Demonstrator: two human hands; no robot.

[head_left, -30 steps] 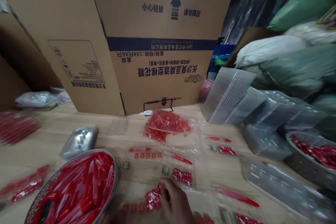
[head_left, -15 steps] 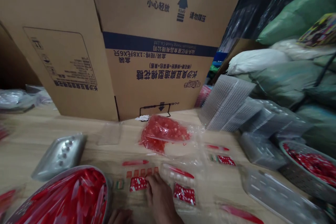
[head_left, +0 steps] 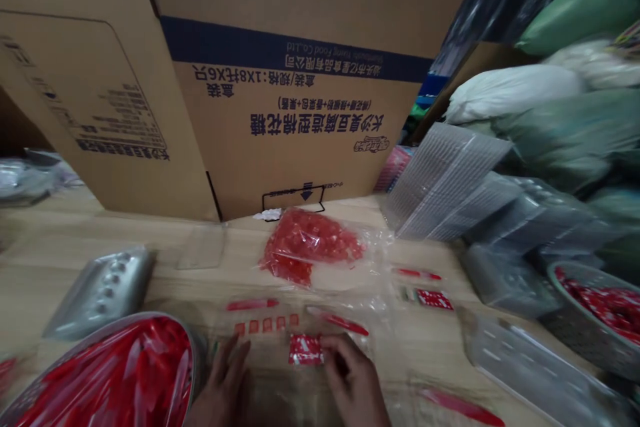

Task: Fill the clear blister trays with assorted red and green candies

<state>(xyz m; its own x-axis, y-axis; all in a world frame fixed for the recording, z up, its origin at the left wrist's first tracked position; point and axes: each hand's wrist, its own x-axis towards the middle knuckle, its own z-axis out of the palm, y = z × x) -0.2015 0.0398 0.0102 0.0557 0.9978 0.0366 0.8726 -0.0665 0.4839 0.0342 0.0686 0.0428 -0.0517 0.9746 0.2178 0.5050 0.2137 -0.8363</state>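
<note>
My right hand (head_left: 353, 377) pinches the right edge of a red packet with white spots (head_left: 305, 349) between thumb and fingertips. My left hand (head_left: 220, 383) lies to its left, fingers stretched out over the near end of a clear tray, with the tip of a small green packet (head_left: 215, 348) beside them. Behind the hands, a row of small orange-red pieces (head_left: 267, 325) and a red, knife-shaped plastic piece (head_left: 253, 304) lie in the tray. Another red knife-shaped piece (head_left: 345, 321) lies just beyond my right hand.
A basket of red plastic pieces (head_left: 125, 373) stands at the left. Beyond the trays lies a bag of red pieces (head_left: 315, 240) before a large carton (head_left: 300, 167). Clear trays (head_left: 445, 180) are stacked at right, near a basket of red packets (head_left: 605, 303).
My right hand has moved right with a red packet. My left hand has come forward from the bottom edge, its fingers spread over the tray. The camera view has tipped down slightly.
</note>
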